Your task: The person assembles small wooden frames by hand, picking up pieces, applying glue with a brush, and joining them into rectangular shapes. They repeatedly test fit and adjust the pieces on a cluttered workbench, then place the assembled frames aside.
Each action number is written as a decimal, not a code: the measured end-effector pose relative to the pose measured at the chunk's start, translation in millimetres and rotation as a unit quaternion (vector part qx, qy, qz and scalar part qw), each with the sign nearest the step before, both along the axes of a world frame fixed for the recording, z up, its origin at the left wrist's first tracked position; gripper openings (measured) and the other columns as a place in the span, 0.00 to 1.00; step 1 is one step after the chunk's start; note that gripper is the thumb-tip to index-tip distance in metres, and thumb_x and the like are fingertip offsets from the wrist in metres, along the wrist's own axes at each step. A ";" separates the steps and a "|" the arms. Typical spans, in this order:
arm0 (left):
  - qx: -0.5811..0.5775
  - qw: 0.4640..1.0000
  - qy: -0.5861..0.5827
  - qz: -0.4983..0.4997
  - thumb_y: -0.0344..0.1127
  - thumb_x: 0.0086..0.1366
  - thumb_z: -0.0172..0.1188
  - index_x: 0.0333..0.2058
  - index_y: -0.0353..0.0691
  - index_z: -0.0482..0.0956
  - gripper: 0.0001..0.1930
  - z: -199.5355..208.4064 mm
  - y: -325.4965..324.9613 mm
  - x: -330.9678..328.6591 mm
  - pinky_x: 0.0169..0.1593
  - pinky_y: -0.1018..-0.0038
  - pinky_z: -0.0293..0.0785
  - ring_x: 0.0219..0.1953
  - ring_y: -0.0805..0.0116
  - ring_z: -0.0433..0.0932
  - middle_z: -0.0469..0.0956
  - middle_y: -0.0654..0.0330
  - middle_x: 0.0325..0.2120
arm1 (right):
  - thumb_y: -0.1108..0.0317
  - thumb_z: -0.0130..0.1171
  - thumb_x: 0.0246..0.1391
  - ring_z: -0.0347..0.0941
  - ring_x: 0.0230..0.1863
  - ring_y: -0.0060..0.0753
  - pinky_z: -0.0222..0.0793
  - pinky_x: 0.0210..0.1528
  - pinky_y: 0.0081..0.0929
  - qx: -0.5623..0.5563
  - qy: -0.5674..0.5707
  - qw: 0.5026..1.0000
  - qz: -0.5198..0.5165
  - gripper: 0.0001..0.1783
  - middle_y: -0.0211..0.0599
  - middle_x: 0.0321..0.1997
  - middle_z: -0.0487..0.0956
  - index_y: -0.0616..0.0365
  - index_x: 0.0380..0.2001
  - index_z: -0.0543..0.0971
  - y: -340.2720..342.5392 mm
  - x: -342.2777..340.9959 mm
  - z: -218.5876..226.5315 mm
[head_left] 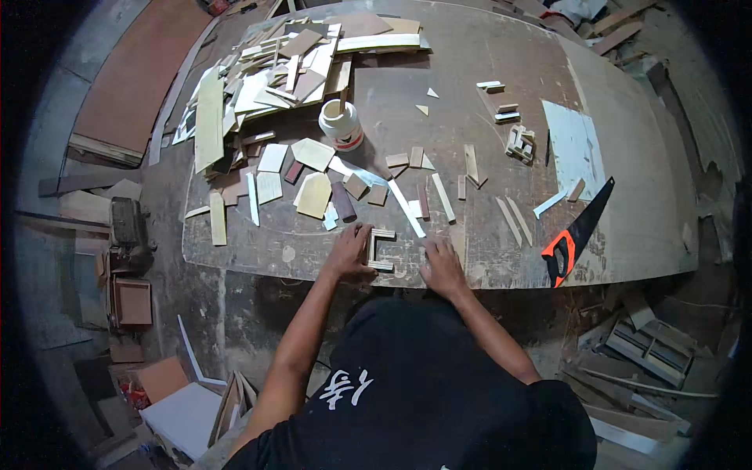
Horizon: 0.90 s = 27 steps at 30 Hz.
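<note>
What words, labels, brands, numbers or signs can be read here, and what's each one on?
Shirt: large white brush-style characters on black; I won't copy out the wording.
Bottle: printed label with red on it, too small to read.
Saw: no lettering I can make out.
I can't make out any other readable text.

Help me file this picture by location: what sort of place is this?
Probably a woodworking shop: a handsaw lies on the worktable, thin board offcuts are piled at its far left, and the left hand holds a three-sided wooden frame.
</note>
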<state>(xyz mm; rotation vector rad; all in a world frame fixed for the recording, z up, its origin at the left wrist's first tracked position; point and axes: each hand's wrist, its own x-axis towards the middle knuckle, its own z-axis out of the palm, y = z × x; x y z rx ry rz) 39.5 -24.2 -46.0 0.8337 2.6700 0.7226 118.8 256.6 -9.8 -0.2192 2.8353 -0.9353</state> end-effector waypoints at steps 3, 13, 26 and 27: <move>0.023 1.000 0.014 0.010 0.51 0.34 0.78 0.59 0.39 0.59 0.54 3.9 2.3 -1.4 0.57 0.54 0.64 0.54 0.41 0.65 0.64 0.44 0.51 | 0.65 0.62 0.49 0.68 0.54 0.54 0.67 0.55 0.44 -0.089 -0.022 0.995 -0.045 0.32 0.50 0.53 0.71 0.61 0.57 0.65 -22.0 2.2 -10.1; 0.067 0.992 0.043 0.094 0.49 0.43 0.75 0.53 0.35 0.63 0.43 11.3 5.1 12.6 0.48 0.57 0.67 0.45 0.46 0.70 0.69 0.47 0.42 | 0.57 0.70 0.44 0.74 0.48 0.52 0.70 0.50 0.43 -0.141 -0.158 0.963 -0.168 0.43 0.53 0.44 0.76 0.62 0.58 0.58 -71.0 6.9 -21.3; 0.062 0.991 -0.024 0.119 0.41 0.47 0.67 0.41 0.37 0.73 0.24 -8.8 -21.3 11.7 0.45 0.56 0.70 0.42 0.48 0.73 0.75 0.50 0.35 | 0.65 0.62 0.48 0.75 0.46 0.50 0.72 0.47 0.43 -0.054 -0.087 0.990 -0.101 0.21 0.50 0.44 0.77 0.60 0.45 0.74 -95.4 -15.2 -19.3; 0.076 0.989 -0.021 0.128 0.41 0.46 0.68 0.41 0.37 0.73 0.24 -10.3 -24.2 13.8 0.45 0.57 0.70 0.42 0.48 0.73 0.75 0.49 0.36 | 0.66 0.62 0.48 0.75 0.46 0.51 0.72 0.47 0.44 -0.053 -0.073 0.991 -0.102 0.20 0.50 0.45 0.76 0.60 0.46 0.74 -97.1 -20.3 -16.0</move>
